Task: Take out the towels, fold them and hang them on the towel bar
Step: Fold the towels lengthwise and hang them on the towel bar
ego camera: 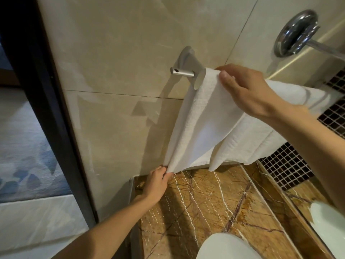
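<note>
- Towel [201, 128]: white, draped over the bar [183, 72] on the beige tiled wall [119, 53]. It hangs in loose folds, its lower edge uneven and not level.
- Right hand [248, 90]: at the top of the towel, on the bar line. Thumb on the front face, fingers reaching over the top fold; it is pinching the cloth there, just right of the bar's left bracket.
- Left hand [156, 184]: low down, fingers closed on the towel's bottom left corner, drawing that edge taut toward the wall's foot.
- Grip relation: the two hands hold opposite ends of the towel's left edge, one at the top and one at the bottom; the stretch between them runs straight and slanted.
- Towel to the right: the remainder lies bunched along the bar and passes behind the right forearm; its far end cannot be made out.
- Edges: the bar's left stub end projects bare beyond the bracket. The towel's left edge sits just beside the bracket.
- Room: bare wall lies left of the towel up to the dark door frame [43, 109]. Below, brown marble floor [205, 212] is open between the wall and a white toilet [224, 247] at the lower edge.
- A chrome fitting [296, 32] is fixed on the wall above right, well apart from the towel.
</note>
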`<state>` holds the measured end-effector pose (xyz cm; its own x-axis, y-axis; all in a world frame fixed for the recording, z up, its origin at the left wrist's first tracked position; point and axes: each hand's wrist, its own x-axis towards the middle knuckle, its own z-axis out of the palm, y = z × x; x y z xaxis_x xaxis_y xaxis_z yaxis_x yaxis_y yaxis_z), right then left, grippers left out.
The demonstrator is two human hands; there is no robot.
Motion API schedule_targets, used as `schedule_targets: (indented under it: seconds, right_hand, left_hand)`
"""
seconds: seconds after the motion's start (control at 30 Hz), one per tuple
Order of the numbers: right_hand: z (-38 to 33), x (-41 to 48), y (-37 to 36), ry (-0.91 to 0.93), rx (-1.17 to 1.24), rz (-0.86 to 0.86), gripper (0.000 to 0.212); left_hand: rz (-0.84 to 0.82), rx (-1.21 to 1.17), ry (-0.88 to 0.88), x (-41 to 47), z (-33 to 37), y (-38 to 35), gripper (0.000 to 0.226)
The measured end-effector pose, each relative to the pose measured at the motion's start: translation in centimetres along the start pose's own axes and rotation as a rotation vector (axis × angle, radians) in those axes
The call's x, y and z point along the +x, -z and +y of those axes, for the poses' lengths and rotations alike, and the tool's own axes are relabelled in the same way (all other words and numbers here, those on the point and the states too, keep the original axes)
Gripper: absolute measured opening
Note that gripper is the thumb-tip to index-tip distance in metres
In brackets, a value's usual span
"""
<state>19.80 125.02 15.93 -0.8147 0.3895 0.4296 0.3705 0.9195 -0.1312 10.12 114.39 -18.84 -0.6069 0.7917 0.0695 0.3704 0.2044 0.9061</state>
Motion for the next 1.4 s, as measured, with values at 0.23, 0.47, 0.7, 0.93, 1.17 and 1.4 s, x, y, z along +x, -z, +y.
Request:
schedule_targets:
  seconds: [0.23,0.47,0.7,0.93,1.17,1.4]
  right_hand:
    - [0.6,0.7,-0.9,-0.002,-0.051,0.034,0.026]
    - [0.7,0.8,-0.7,0.017,-0.081,0.013,0.032]
    - [0.7,0.8,-0.4,0.01,-0.05,-0.009,0.03]
    - [0.8,0.4,-0.7,0.001,-0.02,0.003,0.027]
    - [0.8,0.4,-0.7,0.005,-0.028,0.0,0.023]
    - [0.8,0.3,-0.5,-0.008,-0.024,-0.014,0.021]
  left_hand:
    - [0.02,0.067,-0.067,-0.3,-0.2,0.7,0.013]
    - [0.097,-0.129,0.021,-0.4,0.7,0.6,0.017]
    - [0.153,-0.285,0.181,0.1,1.5,-0.3,0.034]
    - [0.14,-0.434,0.168,-0.7,1.5,-1.0,0.02]
    - [0.154,-0.353,0.119,-0.7,1.9,-0.7,0.013]
    - [0.115,-0.172,0.025,-0.4,0.8,-0.1,0.003]
